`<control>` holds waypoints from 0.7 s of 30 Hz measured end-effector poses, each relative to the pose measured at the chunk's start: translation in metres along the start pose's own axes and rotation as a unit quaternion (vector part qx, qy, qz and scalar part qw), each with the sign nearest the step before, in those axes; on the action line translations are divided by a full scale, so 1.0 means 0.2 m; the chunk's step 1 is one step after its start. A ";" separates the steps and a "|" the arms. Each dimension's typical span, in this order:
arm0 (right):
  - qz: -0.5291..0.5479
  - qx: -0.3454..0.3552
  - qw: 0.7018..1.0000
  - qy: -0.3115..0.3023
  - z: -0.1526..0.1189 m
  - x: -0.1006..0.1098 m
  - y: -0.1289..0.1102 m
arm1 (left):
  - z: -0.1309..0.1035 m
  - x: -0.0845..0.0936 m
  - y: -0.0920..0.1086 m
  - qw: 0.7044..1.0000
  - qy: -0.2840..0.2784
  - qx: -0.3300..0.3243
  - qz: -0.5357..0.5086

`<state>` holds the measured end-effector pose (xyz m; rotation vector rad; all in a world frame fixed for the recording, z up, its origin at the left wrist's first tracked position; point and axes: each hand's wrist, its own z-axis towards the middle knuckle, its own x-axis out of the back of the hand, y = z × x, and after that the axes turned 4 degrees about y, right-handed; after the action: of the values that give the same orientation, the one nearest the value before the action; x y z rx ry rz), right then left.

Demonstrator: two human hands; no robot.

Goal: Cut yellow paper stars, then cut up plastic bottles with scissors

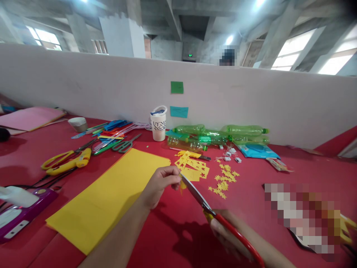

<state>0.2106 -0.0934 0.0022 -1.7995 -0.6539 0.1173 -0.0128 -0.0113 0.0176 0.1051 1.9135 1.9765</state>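
My left hand (pixel 164 183) pinches a small scrap of yellow paper (pixel 183 185) over the middle of the red table. The red-handled scissors (pixel 196 194) are in my right hand (pixel 227 227), their blades pointing up and left to the scrap. Whether the blades touch the paper I cannot tell. Just beyond my left hand lie yellow paper pieces (pixel 192 174) with star-shaped holes. To their right is a loose pile of yellow paper stars (pixel 223 182). A stack of large yellow sheets (pixel 111 193) lies to the left, partly behind my left forearm.
Green plastic bottles (pixel 189 129) lie along the white partition, beside a white cup (pixel 159 126). Yellow-handled scissors (pixel 83 160), grey scissors (pixel 125 144) and a purple power strip (pixel 28 212) are on the left. A blue packet (pixel 259 150) lies at back right.
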 end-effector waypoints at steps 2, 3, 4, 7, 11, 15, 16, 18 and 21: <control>-0.005 -0.005 1.000 0.009 0.01 -0.01 0.01 | 0.00 0.00 -0.01 1.000 0.001 -0.002 -0.001; -0.008 -0.008 1.000 0.012 0.01 -0.01 0.01 | 0.00 0.00 -0.01 1.000 0.002 -0.002 -0.002; -0.010 -0.011 1.000 0.015 0.01 -0.01 0.01 | 0.00 0.00 -0.01 1.000 0.003 -0.002 -0.003; -0.014 -0.010 1.000 0.019 0.00 -0.01 0.00 | 0.00 -0.01 -0.02 1.000 0.005 0.001 -0.004; 0.023 -0.013 0.999 0.019 0.00 -0.02 0.00 | 0.00 -0.02 -0.02 1.000 0.016 -0.007 0.005; 0.044 -0.033 0.998 0.026 0.02 -0.05 0.05 | 0.00 -0.03 -0.02 0.999 0.032 -0.014 0.006; 0.037 -0.037 0.998 0.030 0.02 -0.05 0.06 | 0.00 -0.03 -0.02 0.999 0.033 -0.014 0.005; 0.021 -0.041 0.998 0.042 0.02 -0.06 0.06 | 0.00 -0.03 -0.02 0.999 0.033 -0.012 0.005; 0.005 -0.030 0.998 0.052 0.01 -0.07 0.04 | 0.00 -0.03 -0.02 0.999 0.034 -0.009 0.008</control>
<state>0.2015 -0.0988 -0.0094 -1.8531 -0.5794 0.0100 -0.0056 -0.0134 0.0144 0.0486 1.9427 2.0326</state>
